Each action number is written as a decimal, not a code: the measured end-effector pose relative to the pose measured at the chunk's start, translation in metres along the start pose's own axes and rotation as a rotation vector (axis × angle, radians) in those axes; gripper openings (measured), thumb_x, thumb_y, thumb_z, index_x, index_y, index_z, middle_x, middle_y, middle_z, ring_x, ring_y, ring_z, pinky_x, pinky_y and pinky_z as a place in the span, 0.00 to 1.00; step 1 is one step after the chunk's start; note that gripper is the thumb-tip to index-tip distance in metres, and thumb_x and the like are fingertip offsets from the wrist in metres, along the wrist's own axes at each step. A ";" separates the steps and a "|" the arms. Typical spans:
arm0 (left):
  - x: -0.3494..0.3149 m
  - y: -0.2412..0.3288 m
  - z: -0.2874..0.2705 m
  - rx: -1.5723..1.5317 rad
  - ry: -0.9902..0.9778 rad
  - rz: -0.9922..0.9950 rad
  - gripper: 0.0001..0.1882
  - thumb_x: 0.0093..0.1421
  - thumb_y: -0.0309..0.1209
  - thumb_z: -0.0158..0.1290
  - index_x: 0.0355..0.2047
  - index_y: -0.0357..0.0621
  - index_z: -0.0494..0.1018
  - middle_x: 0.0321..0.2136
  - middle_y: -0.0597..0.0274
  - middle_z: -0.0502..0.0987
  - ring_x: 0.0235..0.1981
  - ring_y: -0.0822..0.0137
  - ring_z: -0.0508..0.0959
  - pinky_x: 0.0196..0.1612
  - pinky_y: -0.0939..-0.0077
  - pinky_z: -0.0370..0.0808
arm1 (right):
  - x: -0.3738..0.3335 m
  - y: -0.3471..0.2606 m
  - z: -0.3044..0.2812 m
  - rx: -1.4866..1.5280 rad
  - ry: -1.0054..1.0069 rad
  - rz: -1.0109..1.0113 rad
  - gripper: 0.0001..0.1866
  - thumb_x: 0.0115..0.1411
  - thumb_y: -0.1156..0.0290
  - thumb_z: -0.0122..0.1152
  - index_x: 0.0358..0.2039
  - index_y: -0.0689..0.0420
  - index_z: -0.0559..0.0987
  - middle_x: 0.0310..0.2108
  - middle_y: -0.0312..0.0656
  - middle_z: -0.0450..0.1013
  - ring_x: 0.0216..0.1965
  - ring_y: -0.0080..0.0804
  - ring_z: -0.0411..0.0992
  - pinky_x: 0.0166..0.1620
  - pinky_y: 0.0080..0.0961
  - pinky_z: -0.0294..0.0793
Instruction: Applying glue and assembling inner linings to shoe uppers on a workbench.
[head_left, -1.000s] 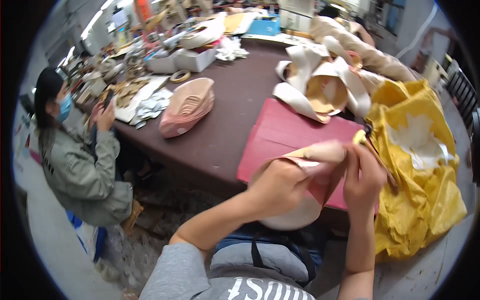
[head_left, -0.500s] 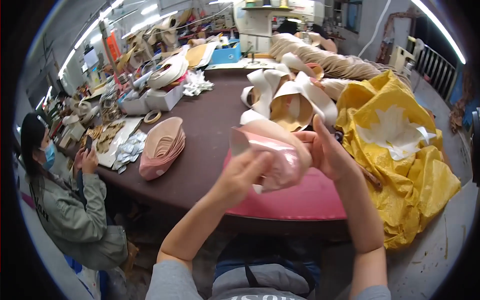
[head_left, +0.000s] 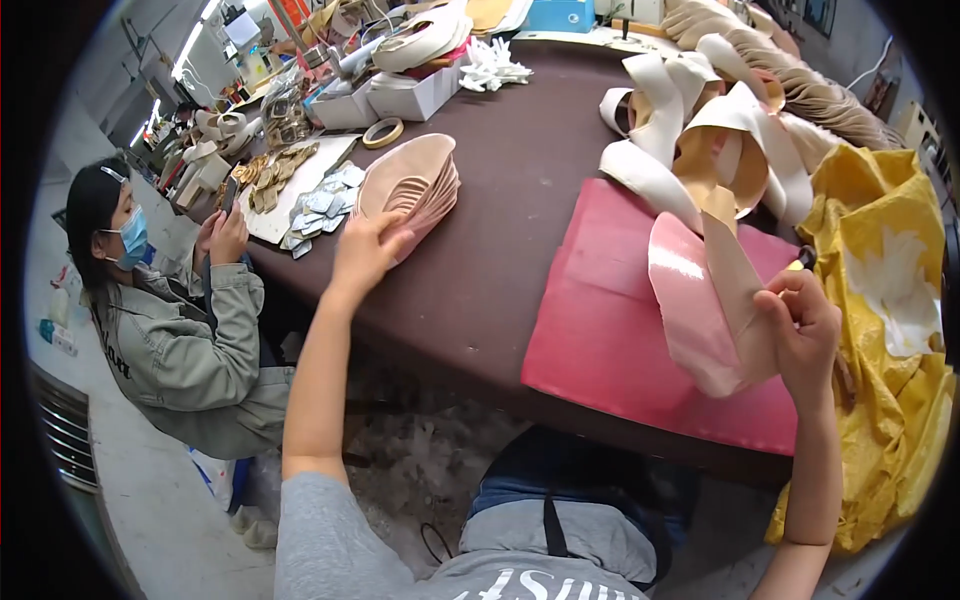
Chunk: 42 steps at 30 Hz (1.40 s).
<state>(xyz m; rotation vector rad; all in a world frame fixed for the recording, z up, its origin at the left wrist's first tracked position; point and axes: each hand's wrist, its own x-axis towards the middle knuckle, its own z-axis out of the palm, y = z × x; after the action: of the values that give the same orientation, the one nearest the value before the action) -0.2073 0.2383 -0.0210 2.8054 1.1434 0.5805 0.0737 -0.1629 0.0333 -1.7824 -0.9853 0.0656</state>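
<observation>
A glossy pink shoe upper (head_left: pixel 690 300) with a beige inside is pinched at its right edge by my right hand (head_left: pixel 803 325), above a red sheet (head_left: pixel 590 330) on the table. My left hand (head_left: pixel 370 262) reaches to the near end of a stack of nested pink shoe uppers (head_left: pixel 425 180), its fingers closed about that end and partly hiding it. Curved white and beige strips (head_left: pixel 655 110) lie in a heap beyond the red sheet. Something small and dark with a yellow part (head_left: pixel 803 258) shows behind my right hand.
The brown table (head_left: pixel 490 250) carries a tape roll (head_left: pixel 383 132), silvery packets (head_left: pixel 325 208) and white boxes (head_left: pixel 420 95). A yellow sack (head_left: pixel 880 420) stands at the right. On the left, a masked person (head_left: pixel 190 330) holds a phone; scraps (head_left: pixel 420 440) litter the floor.
My left hand has let go of the shoe upper and moved left to the stack. The right hand keeps the upper, now spread over the red sheet. The view has turned left and down.
</observation>
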 end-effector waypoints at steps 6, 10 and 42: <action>0.031 -0.030 -0.022 -0.781 0.057 -0.252 0.18 0.60 0.34 0.57 0.46 0.34 0.76 0.32 0.60 0.80 0.31 0.73 0.76 0.37 0.82 0.72 | 0.001 0.019 -0.001 0.073 0.051 0.109 0.02 0.59 0.75 0.61 0.31 0.58 0.75 0.18 0.29 0.67 0.18 0.13 0.55 0.22 0.11 0.54; 0.031 -0.039 -0.023 -1.028 0.072 -0.297 0.18 0.60 0.34 0.57 0.46 0.33 0.77 0.34 0.62 0.80 0.29 0.76 0.75 0.33 0.85 0.71 | 0.001 0.033 0.002 0.082 0.036 0.118 0.03 0.60 0.74 0.60 0.31 0.58 0.75 0.18 0.27 0.64 0.18 0.12 0.53 0.23 0.10 0.51; 0.068 0.027 0.011 -0.380 0.135 0.136 0.11 0.58 0.28 0.59 0.41 0.40 0.81 0.27 0.63 0.83 0.22 0.77 0.75 0.28 0.85 0.71 | 0.020 0.093 0.017 0.010 0.010 0.214 0.03 0.57 0.78 0.61 0.30 0.60 0.75 0.20 0.29 0.67 0.20 0.13 0.55 0.25 0.09 0.55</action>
<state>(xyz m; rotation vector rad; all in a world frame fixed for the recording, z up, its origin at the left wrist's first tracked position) -0.1404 0.2662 -0.0038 2.5561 0.7633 0.9036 0.1329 -0.1479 -0.0410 -1.8715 -0.7833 0.1952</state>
